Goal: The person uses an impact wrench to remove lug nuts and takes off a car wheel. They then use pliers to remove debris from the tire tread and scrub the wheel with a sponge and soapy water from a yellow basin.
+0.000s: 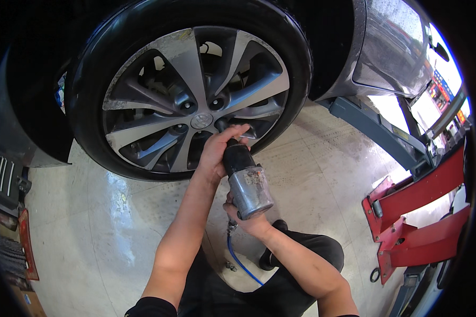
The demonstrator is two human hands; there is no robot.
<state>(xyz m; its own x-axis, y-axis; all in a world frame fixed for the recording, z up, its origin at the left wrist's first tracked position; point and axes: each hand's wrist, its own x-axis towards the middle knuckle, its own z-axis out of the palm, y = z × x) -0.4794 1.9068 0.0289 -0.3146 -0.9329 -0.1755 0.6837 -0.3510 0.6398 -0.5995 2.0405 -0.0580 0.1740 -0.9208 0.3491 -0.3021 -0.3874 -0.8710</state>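
An air impact wrench (pixel 250 189) with a black nose and worn metal body points at the hub of a multi-spoke alloy wheel (pixel 258 88). Its dark socket reaches into a lug hole at the lower right of the centre cap (pixel 202 121); the nut there is hidden. My left hand (pixel 219 148) is around the front of the wrench, close to the socket, with a finger extended. Below, my right hand (pixel 248 220) grips the handle, mostly hidden behind the body. A blue air hose (pixel 238 259) runs from the handle's base. Lug studs or nuts show in other holes.
Lug nuts (pixel 231 266) lie on the tiled floor between my legs. A grey lift arm (pixel 380 132) extends under the car at right, beside red steel lift parts (pixel 424 245). A black ring (pixel 375 275) lies near them. The car's fender (pixel 31 146) borders the wheel at left.
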